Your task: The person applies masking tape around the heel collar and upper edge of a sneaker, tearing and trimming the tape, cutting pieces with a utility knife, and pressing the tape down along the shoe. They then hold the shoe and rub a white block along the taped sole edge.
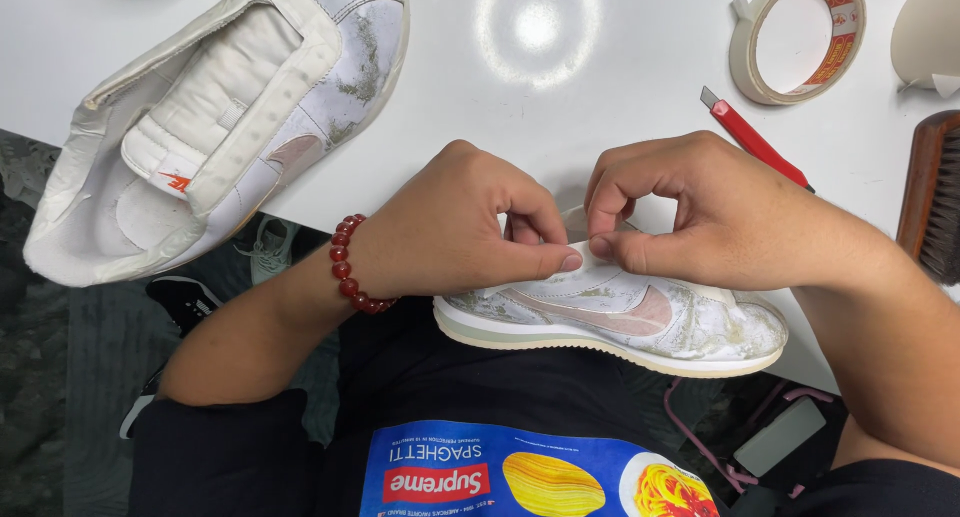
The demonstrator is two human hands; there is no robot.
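Dirty white sneaker (pixel 640 327) at lower centre, table edge: left hand (pixel 450 227) and right hand (pixel 700 212) both pinch pale tape strip (pixel 590 259) on its collar; tape looks thin, floppy, best held by edges.

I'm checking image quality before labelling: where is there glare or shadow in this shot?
Head view: a round lamp glare whitens the table near the top; soft shadow falls beneath the left hand and right hand; the dirty shoe stays sharp.
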